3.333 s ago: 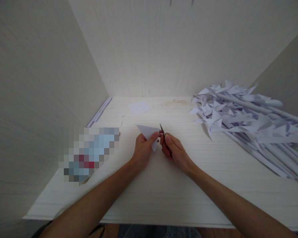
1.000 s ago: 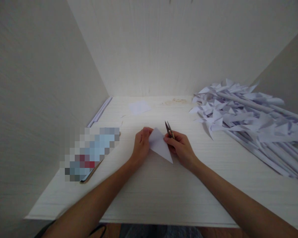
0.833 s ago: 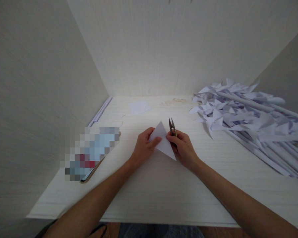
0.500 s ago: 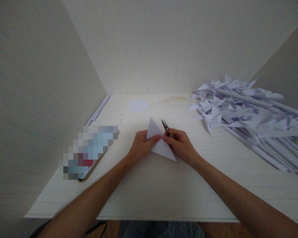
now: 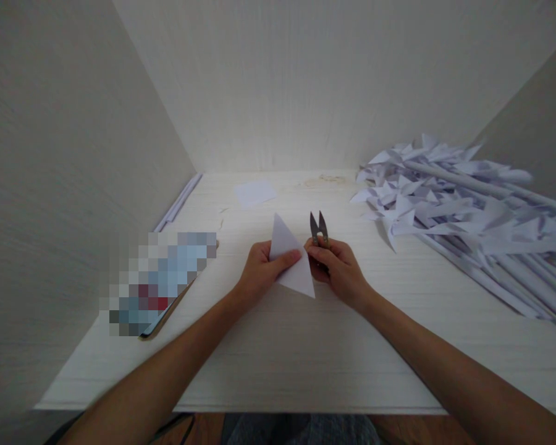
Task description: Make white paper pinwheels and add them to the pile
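Note:
A white sheet of paper folded into a triangle (image 5: 285,237) is pinched in my left hand (image 5: 263,267), the thumb lying across its face. Close by on the right, my right hand (image 5: 337,266) is closed around a small pair of thread snips (image 5: 319,230). Their two dark blades point away from me and stand apart. My right fingertips are at the paper's right edge; whether they touch it I cannot tell. The snips' handles are mostly hidden in my palm.
Many white paper pinwheels (image 5: 412,204) on rolled paper sticks are heaped at the right. A flat paper piece (image 5: 254,192) lies at the back. Paper rolls (image 5: 178,203) rest along the left wall, and a blurred-out phone-like device (image 5: 167,309) lies at the left.
The snips have turned more upright, and their blades now show wider apart. The folded paper has tilted slightly and shifted a little to the left, with my left hand still gripping it.

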Demonstrator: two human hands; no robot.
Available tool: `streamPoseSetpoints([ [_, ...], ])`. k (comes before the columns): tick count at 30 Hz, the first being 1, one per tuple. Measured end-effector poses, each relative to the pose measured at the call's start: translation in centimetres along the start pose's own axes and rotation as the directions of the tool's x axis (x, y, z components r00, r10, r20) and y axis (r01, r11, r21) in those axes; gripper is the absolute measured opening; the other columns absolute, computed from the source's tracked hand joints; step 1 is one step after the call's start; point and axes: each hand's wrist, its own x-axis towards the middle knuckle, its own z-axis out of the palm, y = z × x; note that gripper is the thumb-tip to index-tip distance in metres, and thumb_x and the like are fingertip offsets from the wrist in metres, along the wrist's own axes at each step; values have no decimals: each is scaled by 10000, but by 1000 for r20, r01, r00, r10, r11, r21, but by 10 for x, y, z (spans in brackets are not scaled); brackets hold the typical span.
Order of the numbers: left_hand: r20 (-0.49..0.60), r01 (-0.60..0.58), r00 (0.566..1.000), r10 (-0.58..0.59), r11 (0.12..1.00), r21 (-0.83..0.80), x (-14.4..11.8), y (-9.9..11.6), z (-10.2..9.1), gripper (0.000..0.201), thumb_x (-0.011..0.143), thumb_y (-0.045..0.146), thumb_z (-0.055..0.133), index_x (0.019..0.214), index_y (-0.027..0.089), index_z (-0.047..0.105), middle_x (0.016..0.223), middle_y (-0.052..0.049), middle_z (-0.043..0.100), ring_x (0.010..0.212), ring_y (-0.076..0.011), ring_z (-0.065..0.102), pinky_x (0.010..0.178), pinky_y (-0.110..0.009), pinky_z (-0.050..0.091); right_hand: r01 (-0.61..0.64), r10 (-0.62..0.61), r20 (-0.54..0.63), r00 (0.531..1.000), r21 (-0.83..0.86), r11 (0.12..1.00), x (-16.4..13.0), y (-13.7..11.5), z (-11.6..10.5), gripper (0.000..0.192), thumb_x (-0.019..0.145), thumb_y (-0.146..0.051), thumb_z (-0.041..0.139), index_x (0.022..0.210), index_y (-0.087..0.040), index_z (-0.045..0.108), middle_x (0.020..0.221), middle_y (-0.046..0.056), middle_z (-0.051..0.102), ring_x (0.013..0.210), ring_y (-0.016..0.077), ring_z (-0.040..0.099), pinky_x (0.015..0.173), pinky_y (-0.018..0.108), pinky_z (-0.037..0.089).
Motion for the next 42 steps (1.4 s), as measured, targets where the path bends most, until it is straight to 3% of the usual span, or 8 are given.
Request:
streamPoseSetpoints([
  [6,-1,-3,1000,3,999,48,-1,-2,-1,304,575,409,672,559,127,562,499,1,528,432,-86,443,406,-207,329,-12,17,50,999,-85,996,1,-2,-5,178,682,-264,583,557,-166,505,427,-81,335,375,33,271,354,186,158],
  [15,-16,-61,998,62,996,64,-2,-1,0,354,578,451,668,527,138,512,469,24,473,411,-68,400,385,-194,293,-28,20,69,997,117,993,-1,0,-5,13,614,-143,545,611,-153,554,462,-72,402,372,23,279,360,186,150],
  [20,-27,-81,996,82,997,18,0,-5,0,380,653,498,598,556,138,526,456,20,491,390,-64,402,378,-195,288,-3,6,-38,999,71,997,0,3,-3,149,600,-192,662,721,-173,577,518,-63,481,401,33,340,379,189,215],
  [25,70,-63,995,64,998,-16,-1,-4,6,417,708,503,528,507,138,518,444,4,505,361,-54,396,353,-191,271,33,-33,-107,994,-4,999,1,0,1,207,575,-269,725,605,-163,550,422,-89,393,368,25,269,359,199,183],
  [31,118,-62,991,62,998,1,-1,-4,7,383,725,467,528,540,133,553,434,12,502,365,-51,399,359,-180,291,114,-113,-60,992,21,993,1,-5,6,275,654,-367,680,541,-157,545,398,-83,347,357,21,200,338,208,144],
  [36,149,-62,986,77,992,-106,1,-10,4,630,725,686,321,615,128,591,495,-39,569,378,-89,459,340,-210,323,127,-124,-93,988,34,991,0,-4,5,277,660,-363,677,530,-162,537,393,-84,346,352,25,206,346,211,169],
  [38,148,-77,985,90,993,-91,0,-9,5,596,680,689,418,611,124,595,512,-41,581,381,-88,467,336,-208,326,133,-130,-118,985,22,991,0,-3,4,270,650,-340,686,520,-160,532,394,-83,357,359,27,227,357,210,188],
  [42,87,-66,994,67,998,-14,-1,-5,9,335,638,438,657,578,114,597,463,-2,551,361,-60,433,342,-186,323,95,-87,-171,981,39,995,0,1,3,234,656,-325,680,569,-154,546,416,-84,360,379,31,250,363,201,183],
])
